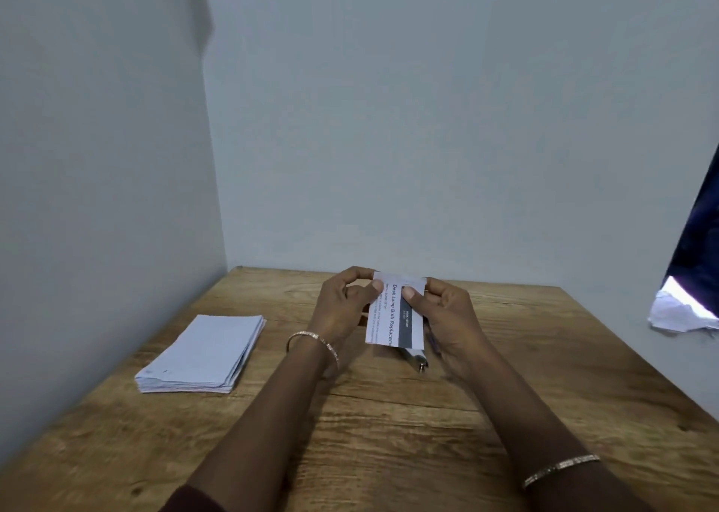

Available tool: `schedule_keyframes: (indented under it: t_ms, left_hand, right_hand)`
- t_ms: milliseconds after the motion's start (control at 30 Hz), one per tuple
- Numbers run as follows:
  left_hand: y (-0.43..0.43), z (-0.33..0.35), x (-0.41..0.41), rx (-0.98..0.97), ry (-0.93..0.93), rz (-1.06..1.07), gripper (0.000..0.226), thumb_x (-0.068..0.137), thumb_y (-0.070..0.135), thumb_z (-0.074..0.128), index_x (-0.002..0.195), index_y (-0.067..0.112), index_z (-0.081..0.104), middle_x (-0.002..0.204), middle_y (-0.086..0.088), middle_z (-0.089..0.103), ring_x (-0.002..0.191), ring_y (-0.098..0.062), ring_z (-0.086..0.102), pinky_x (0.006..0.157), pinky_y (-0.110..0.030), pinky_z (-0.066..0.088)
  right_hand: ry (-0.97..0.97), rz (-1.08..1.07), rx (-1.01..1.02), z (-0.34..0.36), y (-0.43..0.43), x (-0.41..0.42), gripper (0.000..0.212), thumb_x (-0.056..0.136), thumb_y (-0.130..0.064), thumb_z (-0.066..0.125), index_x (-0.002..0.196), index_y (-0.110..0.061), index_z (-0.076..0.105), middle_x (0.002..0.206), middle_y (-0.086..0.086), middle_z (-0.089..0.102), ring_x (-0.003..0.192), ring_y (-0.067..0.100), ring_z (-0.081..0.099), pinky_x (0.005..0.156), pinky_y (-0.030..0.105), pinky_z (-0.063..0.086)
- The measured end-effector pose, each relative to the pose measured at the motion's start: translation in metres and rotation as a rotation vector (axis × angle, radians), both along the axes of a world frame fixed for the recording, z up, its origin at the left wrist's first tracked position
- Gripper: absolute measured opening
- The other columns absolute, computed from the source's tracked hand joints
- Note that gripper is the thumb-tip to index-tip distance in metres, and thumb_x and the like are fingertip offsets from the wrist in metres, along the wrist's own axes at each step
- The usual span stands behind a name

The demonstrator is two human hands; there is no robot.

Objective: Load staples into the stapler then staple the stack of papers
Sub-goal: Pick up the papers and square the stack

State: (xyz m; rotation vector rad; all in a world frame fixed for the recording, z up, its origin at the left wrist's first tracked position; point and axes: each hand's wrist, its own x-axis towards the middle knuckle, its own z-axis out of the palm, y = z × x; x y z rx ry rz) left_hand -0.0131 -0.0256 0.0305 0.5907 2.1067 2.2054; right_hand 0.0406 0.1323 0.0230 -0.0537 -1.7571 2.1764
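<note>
Both hands hold a small printed paper bundle (pixel 395 313) upright above the wooden table (pixel 389 414). Its top sheet reads "Desk Lamp Bulb Replacement" and carries a dark band. My left hand (pixel 342 309) pinches its upper left corner. My right hand (pixel 447 317) grips its right edge, thumb on the front. Under the bundle a metal stapler (pixel 416 358) lies on the table, mostly hidden; only its near end shows. A thick stack of white papers (pixel 206 352) rests flat at the left of the table.
Grey walls close the table at the back and left. At the right edge a dark cloth (pixel 700 231) hangs above a crumpled white paper (pixel 681 313).
</note>
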Motion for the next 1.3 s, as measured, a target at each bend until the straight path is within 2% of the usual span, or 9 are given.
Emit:
schedule_keyframes:
  t_ms: [200, 267, 367, 500, 633, 767, 867, 1100, 1300]
  left_hand:
    - [-0.003, -0.01, -0.007, 0.071, -0.014, -0.074, 0.013, 0.093, 0.012, 0.067, 0.104, 0.008, 0.07, 0.085, -0.017, 0.077, 0.075, -0.02, 0.073, 0.062, -0.029, 0.058]
    - [-0.003, -0.011, -0.006, 0.081, -0.007, -0.111, 0.01, 0.093, 0.009, 0.066, 0.1, 0.008, 0.072, 0.083, -0.015, 0.076, 0.074, -0.017, 0.073, 0.06, -0.026, 0.057]
    - [-0.001, -0.013, -0.005, 0.109, 0.005, -0.133, 0.009, 0.093, 0.007, 0.065, 0.096, 0.007, 0.073, 0.08, -0.01, 0.077, 0.073, -0.013, 0.072, 0.058, -0.022, 0.055]
    - [0.003, -0.015, -0.008, 0.129, -0.004, -0.164, 0.01, 0.091, 0.003, 0.064, 0.089, 0.001, 0.074, 0.084, -0.009, 0.078, 0.075, -0.014, 0.073, 0.057, -0.021, 0.053]
    - [0.007, -0.017, -0.011, 0.182, -0.081, -0.147, 0.026, 0.09, -0.005, 0.052, 0.078, 0.009, 0.071, 0.083, -0.006, 0.077, 0.073, -0.014, 0.072, 0.055, -0.023, 0.054]
    - [0.008, -0.017, -0.016, 0.28, -0.242, -0.098, 0.018, 0.094, 0.014, 0.046, 0.084, 0.012, 0.062, 0.091, -0.01, 0.07, 0.071, -0.018, 0.068, 0.057, -0.027, 0.055]
    - [0.009, -0.02, -0.014, 0.099, -0.22, -0.103, 0.022, 0.095, 0.034, 0.057, 0.089, 0.015, 0.066, 0.085, -0.005, 0.074, 0.067, -0.014, 0.07, 0.055, -0.026, 0.055]
    - [0.01, -0.025, -0.013, 0.003, -0.172, -0.1, 0.02, 0.093, 0.028, 0.067, 0.091, 0.009, 0.073, 0.088, -0.012, 0.079, 0.066, -0.011, 0.071, 0.051, -0.019, 0.051]
    - [0.011, -0.027, -0.014, 0.051, -0.16, -0.073, 0.029, 0.089, 0.029, 0.071, 0.096, 0.001, 0.076, 0.082, -0.011, 0.079, 0.066, -0.009, 0.072, 0.053, -0.018, 0.052]
  right_hand:
    - [-0.026, 0.016, 0.064, -0.003, 0.012, -0.007, 0.013, 0.096, -0.003, 0.063, 0.109, -0.003, 0.067, 0.097, 0.02, 0.079, 0.086, 0.033, 0.077, 0.07, 0.044, 0.063]
    - [-0.013, 0.005, 0.108, -0.005, 0.014, -0.008, 0.01, 0.096, -0.002, 0.062, 0.104, -0.005, 0.068, 0.093, 0.019, 0.08, 0.081, 0.03, 0.077, 0.06, 0.037, 0.063]
    - [0.01, -0.04, 0.139, -0.007, 0.014, -0.007, 0.014, 0.096, 0.001, 0.061, 0.092, -0.009, 0.07, 0.087, 0.014, 0.081, 0.072, 0.02, 0.077, 0.046, 0.023, 0.054]
    - [0.03, -0.095, 0.192, -0.009, 0.015, -0.01, 0.029, 0.096, 0.004, 0.058, 0.08, -0.015, 0.071, 0.092, 0.015, 0.079, 0.086, 0.029, 0.078, 0.057, 0.03, 0.056]
    - [0.051, -0.136, 0.244, -0.012, 0.014, -0.016, 0.042, 0.096, 0.006, 0.055, 0.071, -0.022, 0.072, 0.091, 0.017, 0.078, 0.09, 0.036, 0.076, 0.07, 0.043, 0.054]
    - [0.064, -0.154, 0.31, -0.018, 0.015, -0.02, 0.042, 0.095, 0.006, 0.057, 0.07, -0.024, 0.072, 0.089, 0.01, 0.079, 0.087, 0.029, 0.077, 0.068, 0.044, 0.054]
    - [0.087, -0.168, 0.328, -0.019, 0.017, -0.02, 0.041, 0.095, 0.006, 0.057, 0.07, -0.024, 0.072, 0.091, 0.007, 0.079, 0.087, 0.025, 0.077, 0.068, 0.044, 0.057]
    - [0.086, -0.156, 0.359, -0.022, 0.021, -0.023, 0.037, 0.094, 0.004, 0.061, 0.07, -0.023, 0.073, 0.099, 0.004, 0.08, 0.093, 0.025, 0.077, 0.083, 0.06, 0.06]
    - [0.111, -0.164, 0.456, -0.024, 0.02, -0.023, 0.036, 0.093, 0.002, 0.063, 0.07, -0.024, 0.074, 0.098, -0.003, 0.081, 0.089, 0.016, 0.078, 0.075, 0.05, 0.063]
